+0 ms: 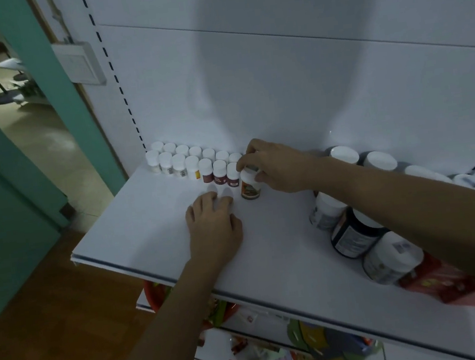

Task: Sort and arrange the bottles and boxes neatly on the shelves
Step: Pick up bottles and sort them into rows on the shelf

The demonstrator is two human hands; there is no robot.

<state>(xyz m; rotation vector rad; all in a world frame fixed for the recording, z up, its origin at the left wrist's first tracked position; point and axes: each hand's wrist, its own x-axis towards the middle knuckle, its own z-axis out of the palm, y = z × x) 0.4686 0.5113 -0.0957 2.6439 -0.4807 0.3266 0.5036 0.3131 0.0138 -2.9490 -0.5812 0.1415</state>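
Observation:
Two rows of small white-capped bottles (196,165) stand against the back wall of the white shelf (134,221). At the right end of the front row stands a small bottle with an orange label (249,187); my right hand (276,168) grips its white cap from above. My left hand (213,227) rests flat on the shelf just in front of the rows, fingers spread and holding nothing. Larger white-lidded jars (346,154) stand along the back right. More jars lie under my right forearm: a white one (324,211), a dark one (352,235) and another white one (387,257).
A red packet (455,285) lies near the shelf's right front. Lower shelves hold colourful packets (308,346) and a red bowl (154,295). A teal door frame (50,82) and open doorway are at the left, above a wooden floor (54,319).

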